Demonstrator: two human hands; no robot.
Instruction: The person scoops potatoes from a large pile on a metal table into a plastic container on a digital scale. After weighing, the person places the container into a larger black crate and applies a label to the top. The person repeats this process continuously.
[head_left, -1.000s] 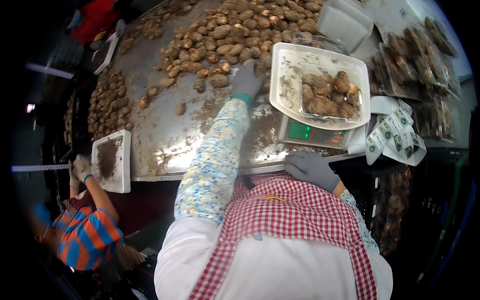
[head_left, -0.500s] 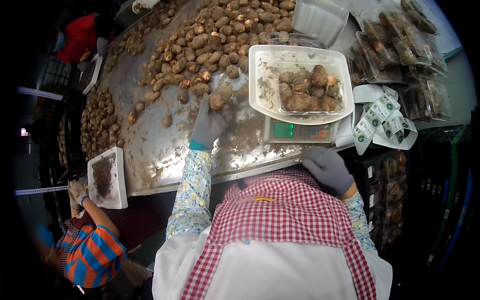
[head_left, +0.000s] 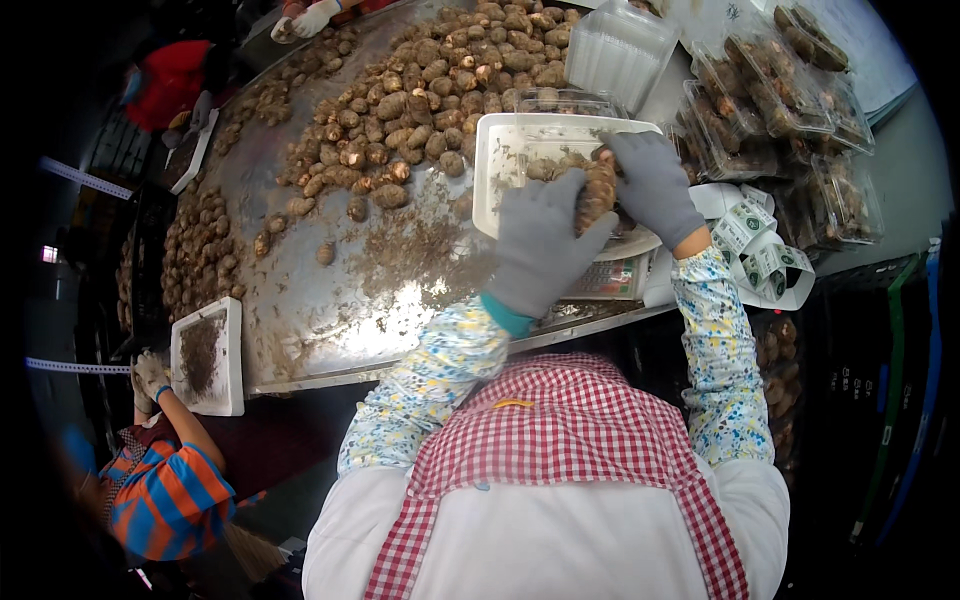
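A dull, soil-smeared metal tabletop (head_left: 330, 290) fills the upper half of the view, curving away under the fisheye lens, with a dark floor and black crates at the right edge. Both hands wear grey gloves and meet over a white tray (head_left: 500, 150) that sits on a small scale (head_left: 615, 278) near the tabletop's front edge. The left hand (head_left: 540, 245) is closed around the lower part of a brown, dirt-covered root (head_left: 597, 192), and the right hand (head_left: 652, 185) grips its far side, so the root sits clamped between the two palms just above the tray's right half. The gloves hide most of the root and whatever lies in that end of the tray; only a few smaller brown pieces show in its middle, and the scale's display is largely covered by the left wrist. Behind the tray a heap of loose roots (head_left: 430, 90) spreads across the tabletop to the far edge. A stack of clear plastic boxes (head_left: 620, 50) stands just beyond the tray, filled clear packs (head_left: 790, 110) lie to the right, and a strip of labels (head_left: 760, 255) curls beside the scale. At lower left another person's gloved hand (head_left: 150, 378) holds a second white tray (head_left: 210, 355) at the tabletop's near corner, well apart. Bare metal lies open between the two trays.
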